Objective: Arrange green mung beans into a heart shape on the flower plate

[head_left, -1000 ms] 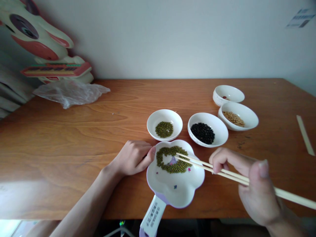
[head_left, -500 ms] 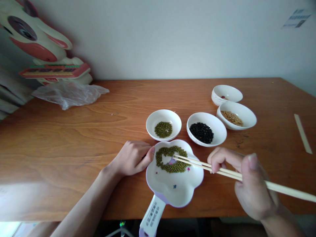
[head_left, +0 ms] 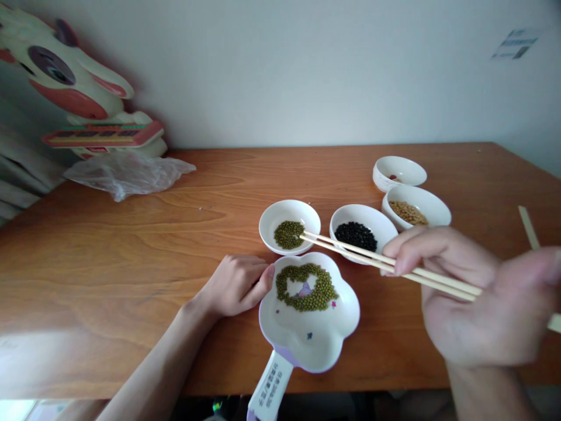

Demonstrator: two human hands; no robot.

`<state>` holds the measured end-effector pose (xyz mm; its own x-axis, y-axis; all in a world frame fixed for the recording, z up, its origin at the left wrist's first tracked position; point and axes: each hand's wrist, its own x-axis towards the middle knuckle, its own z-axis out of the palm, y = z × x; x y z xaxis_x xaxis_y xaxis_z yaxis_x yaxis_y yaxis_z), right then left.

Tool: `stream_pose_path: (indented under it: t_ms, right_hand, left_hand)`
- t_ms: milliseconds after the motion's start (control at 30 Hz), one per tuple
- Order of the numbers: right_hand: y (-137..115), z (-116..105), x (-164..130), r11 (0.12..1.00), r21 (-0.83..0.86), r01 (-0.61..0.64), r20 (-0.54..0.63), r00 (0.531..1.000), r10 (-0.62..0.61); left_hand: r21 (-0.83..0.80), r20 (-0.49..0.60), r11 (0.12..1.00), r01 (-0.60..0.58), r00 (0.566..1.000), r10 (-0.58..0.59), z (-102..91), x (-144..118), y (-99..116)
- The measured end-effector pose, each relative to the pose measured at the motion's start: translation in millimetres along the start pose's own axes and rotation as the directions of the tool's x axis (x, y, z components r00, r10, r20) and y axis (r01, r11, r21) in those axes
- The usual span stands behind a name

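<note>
In my right hand is a pair of light wooden chopsticks, their tips at the mung beans in a small white bowl. Whether a bean sits between the tips, I cannot tell. My left hand rests on the table with its fingers curled, the thumb at the left rim of a white and purple flower-shaped dish. A ring of green mung beans lies in that dish, around a printed picture. The dish's handle, with a paper label, points toward me over the table edge.
To the right stand a bowl of black beans, a bowl of tan beans and a bowl with something reddish inside. A wooden strip lies far right. A plastic bag and a cow-shaped toy are at the back left.
My right hand has moved the chopstick tips from the flower-shaped dish up to the small white bowl of mung beans. My left hand stays at the dish's rim. The view has shifted slightly.
</note>
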<state>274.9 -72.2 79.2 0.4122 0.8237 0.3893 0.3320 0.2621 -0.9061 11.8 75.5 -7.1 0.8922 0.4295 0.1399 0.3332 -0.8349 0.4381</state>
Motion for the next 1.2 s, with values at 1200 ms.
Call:
stream_pose_path:
  t_ms: [1200]
  right_hand:
    - [3.4,-22.6,-24.2,0.962,-0.229,-0.150,0.417,0.878,0.236]
  left_hand:
    - [0.001,0.001,1.000,0.002,1.000,-0.002,-2.3,-0.2,1.9]
